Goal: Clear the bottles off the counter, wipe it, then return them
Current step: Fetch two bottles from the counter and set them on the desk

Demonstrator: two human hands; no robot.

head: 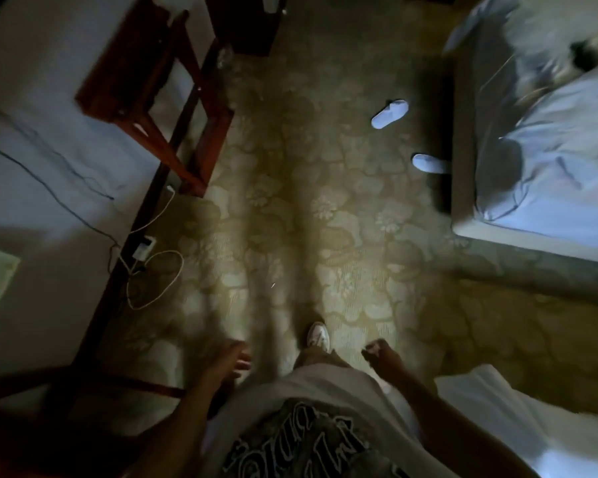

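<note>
The person is standing on patterned carpet [325, 208], looking down. At lower centre, the left hand [230, 360] is hanging loose and empty, fingers spread; the right hand [380, 353] is curling into a loose fist, seemingly holding nothing. Neither bottles nor counter are showing, so both hands are probably free for walking.

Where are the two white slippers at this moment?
In the head view, both slippers lie on the patterned carpet, upper right of centre: one out in the open, the other against the bed base.
</note>
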